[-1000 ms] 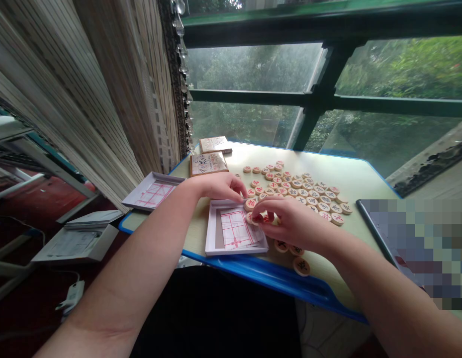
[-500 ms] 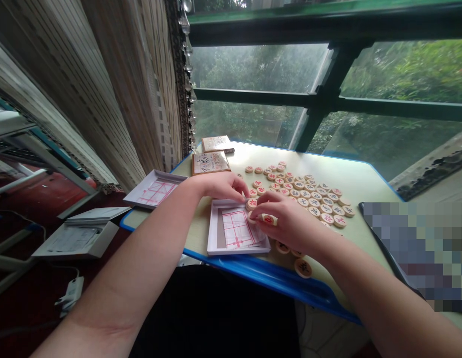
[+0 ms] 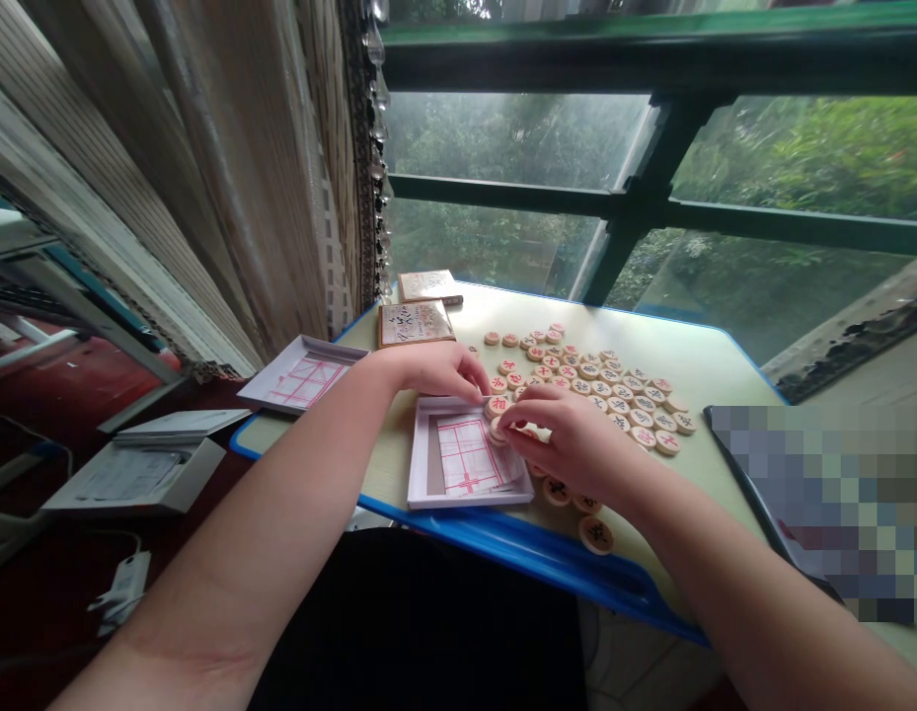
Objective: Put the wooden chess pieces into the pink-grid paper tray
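Note:
My left hand (image 3: 447, 370) reaches over the far edge of a shallow white box (image 3: 420, 484), fingers curled down at its far right corner. Folded paper with red grid lines (image 3: 467, 454) lies in the box. A round wooden Chinese chess piece with a red character (image 3: 496, 406) sits by that corner, close to the left fingertips. My right hand (image 3: 569, 425) is pinched at the box's right rim, its fingertips on another chess piece (image 3: 496, 431). Its palm partly hides pieces beneath it.
Several more chess pieces (image 3: 598, 388) spread over the table (image 3: 695, 351). A second shallow box part (image 3: 302, 346) rests at the left edge, two small boxed items (image 3: 416, 324) at the back. A blurred dark-edged object (image 3: 799, 513) lies right; an open white box (image 3: 143, 474) is lower left.
The view has shifted slightly, so everything sits a little further left. Both hands keep nearly the same places at the box, and the right fingertips stay on the chess piece.

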Tool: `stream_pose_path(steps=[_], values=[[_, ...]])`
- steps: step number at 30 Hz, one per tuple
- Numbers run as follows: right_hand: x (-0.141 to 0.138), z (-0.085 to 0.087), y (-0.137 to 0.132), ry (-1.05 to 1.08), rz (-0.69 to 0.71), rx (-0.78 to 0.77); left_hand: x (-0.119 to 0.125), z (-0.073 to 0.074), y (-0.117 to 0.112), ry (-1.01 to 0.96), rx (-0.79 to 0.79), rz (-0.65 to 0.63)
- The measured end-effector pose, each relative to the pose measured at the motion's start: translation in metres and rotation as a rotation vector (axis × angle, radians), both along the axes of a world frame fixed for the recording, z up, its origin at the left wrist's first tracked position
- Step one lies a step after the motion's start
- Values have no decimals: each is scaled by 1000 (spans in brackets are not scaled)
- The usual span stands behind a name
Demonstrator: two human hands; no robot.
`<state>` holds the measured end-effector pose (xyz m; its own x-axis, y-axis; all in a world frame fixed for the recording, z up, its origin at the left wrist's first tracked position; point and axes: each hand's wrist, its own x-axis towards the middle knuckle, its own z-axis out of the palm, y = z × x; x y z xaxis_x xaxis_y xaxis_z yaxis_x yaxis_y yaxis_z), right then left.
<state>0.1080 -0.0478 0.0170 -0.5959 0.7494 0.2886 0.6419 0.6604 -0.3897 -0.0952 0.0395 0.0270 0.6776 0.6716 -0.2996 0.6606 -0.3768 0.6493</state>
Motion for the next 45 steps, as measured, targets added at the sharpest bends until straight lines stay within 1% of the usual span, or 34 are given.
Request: stream_pose_path(steps=[2,5,7,8,10,13,16,19,21,22,24,25,27,29,30,32,33,36,38,42,45], values=[[5,4,1,59,-56,24,0,-2,1,-11,7,-3],[16,8,8,151,-266,145,0,-4,1,-4,18,24],[25,7,15,134,-408,203,-1,-5,2,9,25,48],[29,6,18,77,-441,206,-1,-5,2,15,27,57],[35,2,24,-84,-444,194,-1,-7,3,20,29,63],[38,-5,29,-283,-392,175,-2,-8,5,16,26,46],[36,-9,30,-362,-377,145,-3,-8,6,14,21,48],[34,-8,30,-393,-422,103,-3,-7,5,1,15,45],[35,-6,30,-422,-487,92,-2,-6,3,-4,15,42],[38,-4,30,-450,-542,90,-2,-5,2,-3,15,45],[44,-2,32,-531,-695,63,-1,-4,1,-1,18,50],[49,-1,33,-565,-774,30,0,-4,0,-1,20,50],[61,1,39,-574,-880,-96,1,-3,0,-6,21,47],[73,3,46,-468,-903,-243,2,-3,0,-10,20,57],[79,5,49,-388,-921,-288,3,-3,0,-7,23,67],[89,10,55,-268,-973,-304,4,-4,0,2,38,89],[93,12,56,-249,-1000,-300,5,-4,0,4,47,96],[102,15,58,-322,-1049,-330,7,-5,0,-32,63,108],[104,14,58,-371,-1050,-355,8,-6,1,-62,73,112],[100,14,55,-386,-1024,-365,8,-7,1,-61,84,112],[96,17,51,-395,-971,-375,9,-7,1,-52,88,108]])
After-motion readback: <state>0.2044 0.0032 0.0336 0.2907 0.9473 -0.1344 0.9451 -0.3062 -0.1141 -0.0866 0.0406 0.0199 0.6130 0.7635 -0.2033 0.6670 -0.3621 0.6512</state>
